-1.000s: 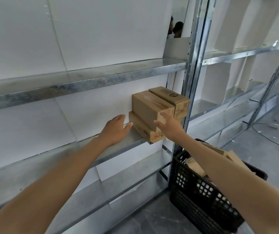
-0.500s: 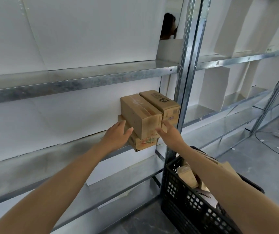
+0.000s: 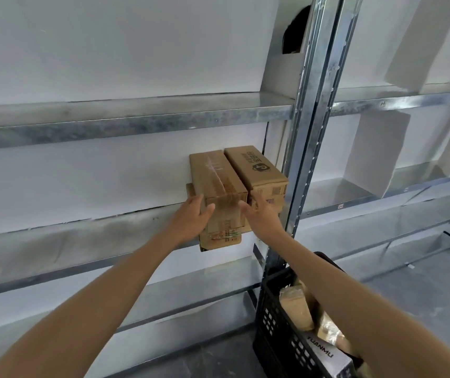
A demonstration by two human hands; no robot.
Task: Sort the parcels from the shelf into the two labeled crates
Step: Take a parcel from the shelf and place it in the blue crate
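On the middle shelf (image 3: pixel 82 233), two brown cardboard parcels stand side by side on a flat parcel (image 3: pixel 219 242) that juts over the shelf edge. My left hand (image 3: pixel 191 222) grips the front left corner of the taped parcel (image 3: pixel 218 175), thumb on its front face. At that parcel's front right corner is my right hand (image 3: pixel 262 216), with the thumb on the front and the fingers at the gap beside the printed parcel (image 3: pixel 256 167). A black crate (image 3: pixel 275 323) with several parcels in it stands on the floor at the lower right, partly hidden by my right forearm.
A steel upright post (image 3: pixel 308 132) rises just right of the parcels. Metal shelves run above and below, backed by white panels. More shelving (image 3: pixel 382 192) with white dividers continues to the right. A person's dark hair (image 3: pixel 296 31) shows behind the upper panel.
Both hands have closed in on the taped parcel: the left moved from the flat parcel's side up to its front left corner, the right to its front right corner. The view came closer.
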